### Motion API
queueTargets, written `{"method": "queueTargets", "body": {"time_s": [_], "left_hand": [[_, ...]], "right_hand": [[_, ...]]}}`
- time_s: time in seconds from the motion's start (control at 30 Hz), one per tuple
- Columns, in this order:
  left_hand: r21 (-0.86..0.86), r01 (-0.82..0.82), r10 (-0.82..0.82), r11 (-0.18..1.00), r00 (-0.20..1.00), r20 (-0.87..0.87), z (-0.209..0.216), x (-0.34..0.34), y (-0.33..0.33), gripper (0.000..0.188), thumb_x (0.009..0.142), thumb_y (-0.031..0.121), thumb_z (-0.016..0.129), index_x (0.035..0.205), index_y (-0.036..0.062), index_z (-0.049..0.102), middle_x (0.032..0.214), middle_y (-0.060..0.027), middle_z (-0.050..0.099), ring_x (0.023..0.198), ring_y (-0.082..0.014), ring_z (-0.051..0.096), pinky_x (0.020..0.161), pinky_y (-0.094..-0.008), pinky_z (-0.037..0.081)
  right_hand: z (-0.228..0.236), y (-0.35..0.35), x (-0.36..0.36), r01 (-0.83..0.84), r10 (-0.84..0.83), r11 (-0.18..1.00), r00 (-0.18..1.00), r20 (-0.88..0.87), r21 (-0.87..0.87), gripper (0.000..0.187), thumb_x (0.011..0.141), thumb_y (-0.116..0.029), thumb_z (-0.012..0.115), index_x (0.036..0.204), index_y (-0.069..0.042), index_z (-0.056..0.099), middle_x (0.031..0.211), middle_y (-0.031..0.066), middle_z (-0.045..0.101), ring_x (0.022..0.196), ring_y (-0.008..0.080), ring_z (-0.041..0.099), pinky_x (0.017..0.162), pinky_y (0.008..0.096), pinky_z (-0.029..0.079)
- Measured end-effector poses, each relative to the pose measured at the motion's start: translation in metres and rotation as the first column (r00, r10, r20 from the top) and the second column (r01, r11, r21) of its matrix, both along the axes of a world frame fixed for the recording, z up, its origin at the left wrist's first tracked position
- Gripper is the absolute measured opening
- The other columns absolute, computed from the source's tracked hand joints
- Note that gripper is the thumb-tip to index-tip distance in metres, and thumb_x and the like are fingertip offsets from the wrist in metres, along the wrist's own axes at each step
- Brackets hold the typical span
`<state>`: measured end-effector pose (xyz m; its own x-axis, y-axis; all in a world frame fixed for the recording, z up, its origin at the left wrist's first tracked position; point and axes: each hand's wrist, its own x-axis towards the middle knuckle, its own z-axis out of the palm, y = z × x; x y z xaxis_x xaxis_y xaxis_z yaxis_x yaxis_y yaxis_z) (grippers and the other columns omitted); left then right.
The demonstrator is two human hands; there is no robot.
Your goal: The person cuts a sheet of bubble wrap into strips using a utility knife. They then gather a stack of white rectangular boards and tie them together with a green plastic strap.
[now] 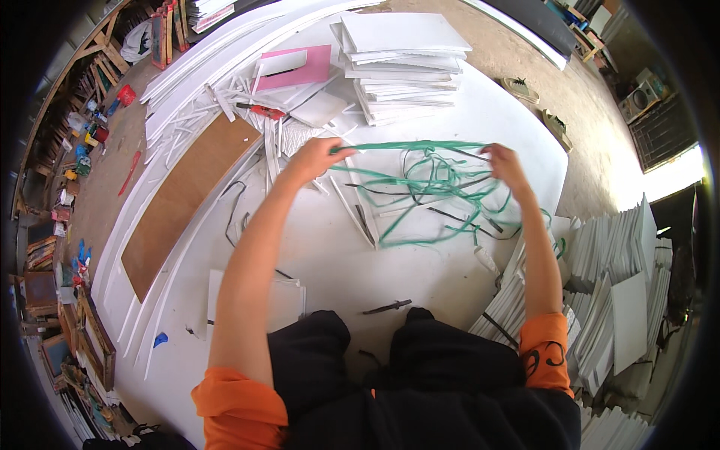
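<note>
Between my two hands a green plastic strap (420, 145) is stretched nearly straight across. My left hand (315, 159) is closed around its left end, and my right hand (507, 166) grips it at the right. Below and behind the taut length lies a loose tangle of green strapping (442, 180), with a few black strap pieces (457, 217) mixed in. Some loops hang near my right wrist. White strips (352, 210) lie under the tangle, close to my left hand. A small white object (486, 259) of unclear kind rests by my right forearm.
Beyond my hands stands a stack of white boards (405, 94). Left of it lie a pink sheet (319, 66), a red-handled tool (262, 111) and many offcuts. A brown board (187, 202) is at the left. Bundled white panels (611, 247) crowd the right; shoes (519, 90) sit beyond.
</note>
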<state>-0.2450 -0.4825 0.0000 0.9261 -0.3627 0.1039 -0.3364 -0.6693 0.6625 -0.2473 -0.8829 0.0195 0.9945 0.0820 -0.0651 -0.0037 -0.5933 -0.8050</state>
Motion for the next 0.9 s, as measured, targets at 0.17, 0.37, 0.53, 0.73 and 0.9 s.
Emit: {"method": "queueTargets", "body": {"time_s": [0.17, 0.37, 0.53, 0.73, 0.9], "left_hand": [[-0.084, -0.317, 0.321, 0.945, 0.946, 0.044, -0.030, -0.011, 0.098, 0.038, 0.082, 0.034, 0.054, 0.070, -0.0023, 0.051, 0.053, -0.0103, 0.043, 0.049, -0.0186, 0.036, 0.050, -0.0315, 0.033], [-0.062, -0.423, 0.427, 0.904, 0.900, 0.088, -0.034, -0.017, 0.113, 0.043, 0.082, 0.037, 0.052, 0.066, -0.0020, 0.048, 0.052, -0.0127, 0.040, 0.048, -0.0211, 0.034, 0.049, -0.0331, 0.032], [0.020, -0.224, 0.224, 0.974, 0.974, 0.014, -0.033, 0.000, 0.044, 0.038, 0.083, 0.037, 0.051, 0.079, 0.0000, 0.054, 0.057, -0.0123, 0.048, 0.051, -0.0197, 0.040, 0.052, -0.0323, 0.035], [-0.010, 0.135, -0.135, 0.991, 0.983, -0.126, -0.016, -0.015, -0.088, 0.036, 0.082, 0.038, 0.051, 0.081, 0.0018, 0.054, 0.063, -0.0134, 0.055, 0.058, -0.0240, 0.052, 0.056, -0.0337, 0.039], [-0.088, 0.030, -0.041, 0.996, 0.990, -0.133, -0.013, -0.008, -0.058, 0.031, 0.082, 0.033, 0.052, 0.083, 0.0028, 0.053, 0.060, -0.0110, 0.052, 0.054, -0.0199, 0.046, 0.054, -0.0307, 0.038]], "right_hand": [[0.004, -0.124, -0.020, 0.554, -0.620, 0.665, 0.784, -0.044, 0.501, 0.021, 0.087, -0.010, 0.039, 0.097, 0.001, 0.054, 0.054, -0.0051, 0.030, 0.046, 0.0051, 0.029, 0.044, 0.0208, 0.032], [-0.023, -0.217, -0.067, 0.782, -0.909, 0.251, 0.392, -0.138, 0.570, 0.021, 0.087, -0.011, 0.042, 0.096, 0.000, 0.057, 0.054, -0.0010, 0.036, 0.043, 0.0086, 0.034, 0.045, 0.0239, 0.037], [-0.084, -0.126, -0.035, 0.334, -0.281, 0.562, 0.938, 0.205, -0.757, 0.047, 0.074, -0.022, 0.059, 0.117, -0.007, 0.046, 0.101, 0.0162, 0.054, 0.091, 0.0299, 0.052, 0.079, 0.0381, 0.041], [-0.048, 0.132, -0.049, -0.408, 0.409, 0.911, 0.912, 0.003, -0.058, 0.052, 0.080, -0.026, 0.057, 0.121, -0.003, 0.037, 0.111, 0.0150, 0.049, 0.105, 0.0249, 0.047, 0.089, 0.0330, 0.037], [-0.044, 0.079, -0.027, -0.123, 0.293, 0.819, 0.930, -0.224, 0.561, 0.018, 0.086, -0.016, 0.043, 0.090, -0.003, 0.055, 0.058, -0.0070, 0.030, 0.052, 0.0042, 0.030, 0.050, 0.0207, 0.032]]}}
